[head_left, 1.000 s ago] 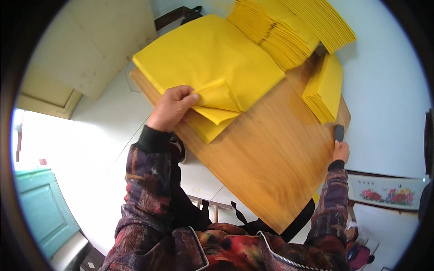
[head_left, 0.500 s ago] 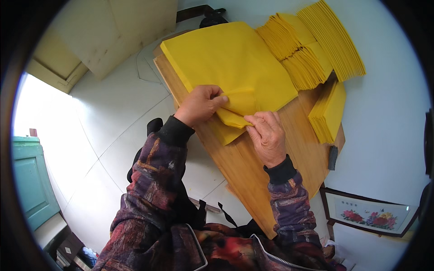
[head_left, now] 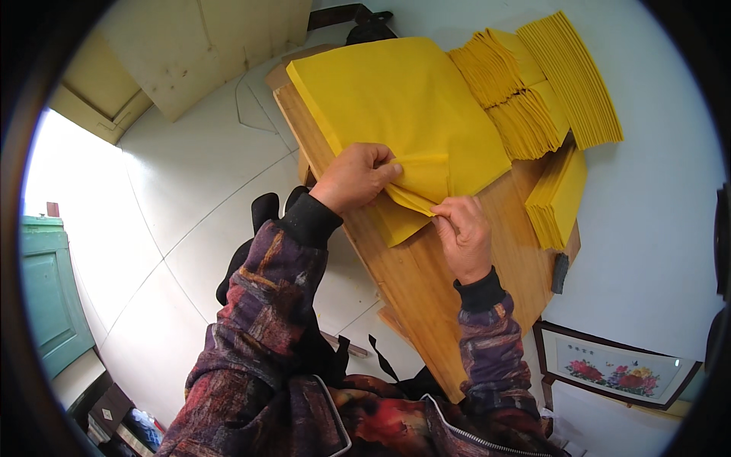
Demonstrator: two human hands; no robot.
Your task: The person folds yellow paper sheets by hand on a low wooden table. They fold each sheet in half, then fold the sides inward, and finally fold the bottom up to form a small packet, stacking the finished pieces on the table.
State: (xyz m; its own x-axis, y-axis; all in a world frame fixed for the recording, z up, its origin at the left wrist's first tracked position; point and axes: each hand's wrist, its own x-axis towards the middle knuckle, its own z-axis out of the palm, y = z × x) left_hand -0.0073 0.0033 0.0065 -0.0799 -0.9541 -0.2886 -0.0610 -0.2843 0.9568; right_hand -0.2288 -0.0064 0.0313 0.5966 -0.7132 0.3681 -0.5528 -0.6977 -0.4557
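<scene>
A large stack of flat yellow sheets (head_left: 396,91), paper or cloth, lies on the far part of the wooden table. Over its near corner, both hands hold a smaller folded yellow sheet (head_left: 426,174). My left hand (head_left: 356,179) pinches its left end between thumb and fingers. At its lower right corner, the fingertips of my right hand (head_left: 466,234) are closed on the layered edge. Part of a yellow layer sticks out beneath, toward the table's front; I cannot tell whether it belongs to the held piece.
Along the wall side of the wooden table (head_left: 426,305) stand bundles of folded yellow sheets (head_left: 525,114), a fanned yellow pile (head_left: 575,80) and another yellow stack (head_left: 556,199). A dark grey block (head_left: 560,273) sits at the right edge. A framed flower picture (head_left: 617,365) is lower right.
The whole scene has shifted slightly right in view. My right hand's fingers have drawn closer together on the folded sheet's corner; my left hand keeps its pinch.
</scene>
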